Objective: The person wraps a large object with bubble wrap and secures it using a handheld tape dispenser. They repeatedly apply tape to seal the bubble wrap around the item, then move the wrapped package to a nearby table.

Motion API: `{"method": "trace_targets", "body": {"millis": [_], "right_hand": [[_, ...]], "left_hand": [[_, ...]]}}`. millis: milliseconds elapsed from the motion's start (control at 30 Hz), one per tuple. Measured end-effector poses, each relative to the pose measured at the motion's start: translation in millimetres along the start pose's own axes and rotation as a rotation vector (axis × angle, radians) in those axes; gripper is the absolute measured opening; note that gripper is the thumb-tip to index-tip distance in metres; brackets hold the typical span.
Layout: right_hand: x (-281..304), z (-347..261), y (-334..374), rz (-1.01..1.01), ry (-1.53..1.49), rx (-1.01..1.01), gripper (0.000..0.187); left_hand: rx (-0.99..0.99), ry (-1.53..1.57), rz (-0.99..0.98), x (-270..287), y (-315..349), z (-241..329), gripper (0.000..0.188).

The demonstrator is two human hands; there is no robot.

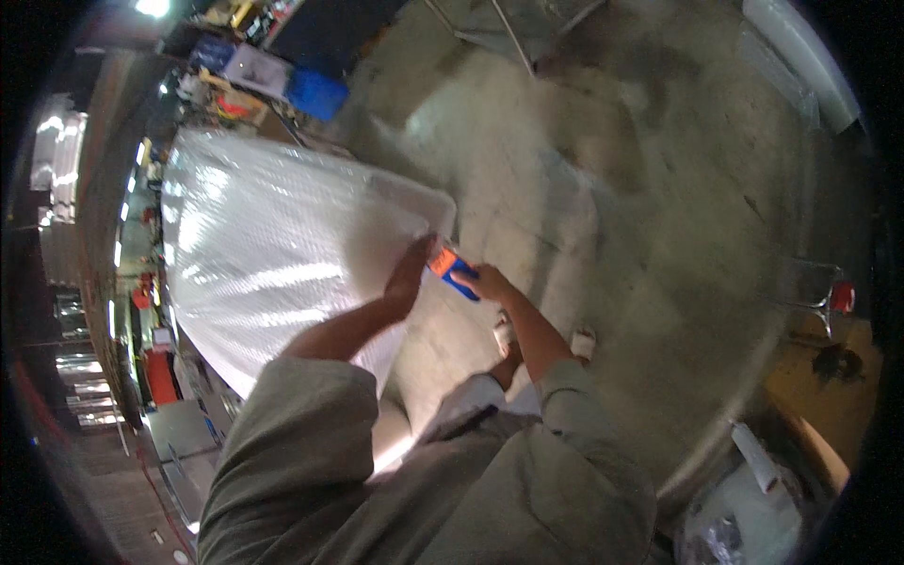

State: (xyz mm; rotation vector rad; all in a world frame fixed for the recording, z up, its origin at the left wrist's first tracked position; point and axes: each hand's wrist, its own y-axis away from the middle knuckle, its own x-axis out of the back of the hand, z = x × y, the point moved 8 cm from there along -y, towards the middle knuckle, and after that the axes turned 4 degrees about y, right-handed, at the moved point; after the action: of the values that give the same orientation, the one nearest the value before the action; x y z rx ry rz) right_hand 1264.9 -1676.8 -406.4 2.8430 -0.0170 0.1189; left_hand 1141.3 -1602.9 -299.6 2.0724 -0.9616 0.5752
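Note:
A small blue-and-orange hand tool (456, 273) is in front of me; its exact kind is too small to make out. My right hand (487, 282) is closed round its blue end. At the orange end is my left hand (420, 259), whose fingers look closed but are dark and partly hidden, so what they pinch cannot be told. Clear bubble wrap (273, 254) covers a large, broad piece to my left. My left hand lies over the wrap's near right corner.
Blue bins (317, 92) and clutter stand beyond the wrapped piece. Metal legs (513, 38) rest on the concrete floor (650, 235) at the far side. On the right are a cardboard piece (819, 386) and a clear plastic bag (744, 513).

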Motion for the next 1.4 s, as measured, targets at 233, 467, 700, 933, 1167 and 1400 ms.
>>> {"method": "trace_targets", "body": {"millis": [233, 467, 700, 933, 1167, 1400], "right_hand": [[2.5, 10.9, -3.3, -0.137, -0.092, -0.004, 0.081], [4.0, 49.8, -22.8, 0.012, 0.277, -0.206, 0.095], [-40.7, 166.7, 65.3, 0.173, -0.835, -0.669, 0.056], [-49.8, 243.3, 224.7, 0.326, -0.837, -0.923, 0.061], [33.0, 197.5, 279.4, 0.454, -0.41, -0.727, 0.076], [17.0, 10.6, 236.5, 0.214, -0.126, -0.29, 0.059]], "left_hand": [[-0.019, 0.486, 0.04, 42.0, -1.2, -1.5, 0.095], [-0.042, 0.418, -0.065, 44.7, -3.4, -1.7, 0.103], [-0.088, 0.343, -0.094, 34.1, -15.4, 10.7, 0.097], [-0.27, -0.517, -0.196, 28.1, -24.8, 27.3, 0.076], [0.015, 0.08, 0.028, 82.9, -4.2, 41.3, 0.082], [0.302, 0.581, 0.106, 85.8, 228.9, 41.3, 0.064]]}}
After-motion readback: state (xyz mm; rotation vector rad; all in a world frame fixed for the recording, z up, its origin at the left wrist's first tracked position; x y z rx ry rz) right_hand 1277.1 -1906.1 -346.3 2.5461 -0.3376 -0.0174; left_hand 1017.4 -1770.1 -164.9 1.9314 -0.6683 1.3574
